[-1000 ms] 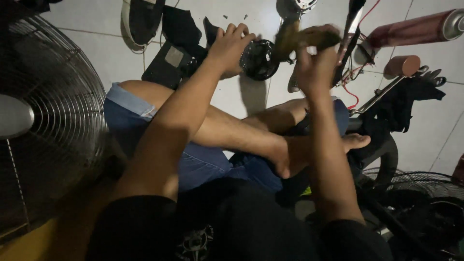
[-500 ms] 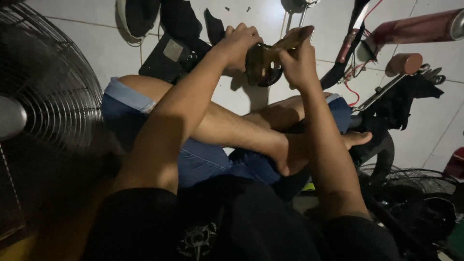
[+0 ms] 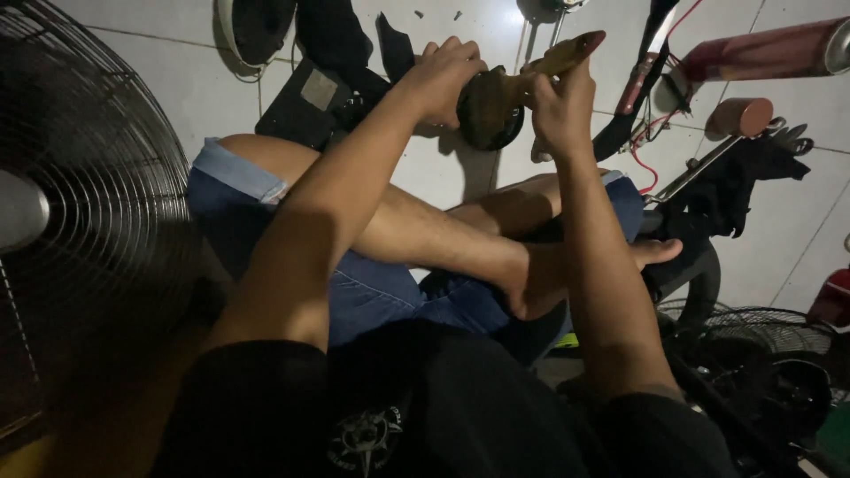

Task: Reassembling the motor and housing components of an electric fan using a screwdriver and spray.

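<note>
The person sits cross-legged on a tiled floor (image 3: 443, 177), both arms stretched forward over the knees. No container with visible contents shows; a pinkish cylinder (image 3: 761, 53) lies on its side at the upper right, its opening turned away, and a small brown can (image 3: 739, 115) lies near it. The left hand (image 3: 443, 75) is raised above the floor, fingers curled shut over the left side of a dark round part (image 3: 487, 111). The right hand (image 3: 562, 102) is just beside it, fingers closed around a tan handle (image 3: 567, 55) that rises at a slant from the round part and ends in a reddish tip. The part is held in the air between the two hands, above the floor ahead of the knees. A fan grille (image 3: 80, 177) fills the left edge, and another fan guard (image 3: 761, 327) lies at the lower right.
</note>
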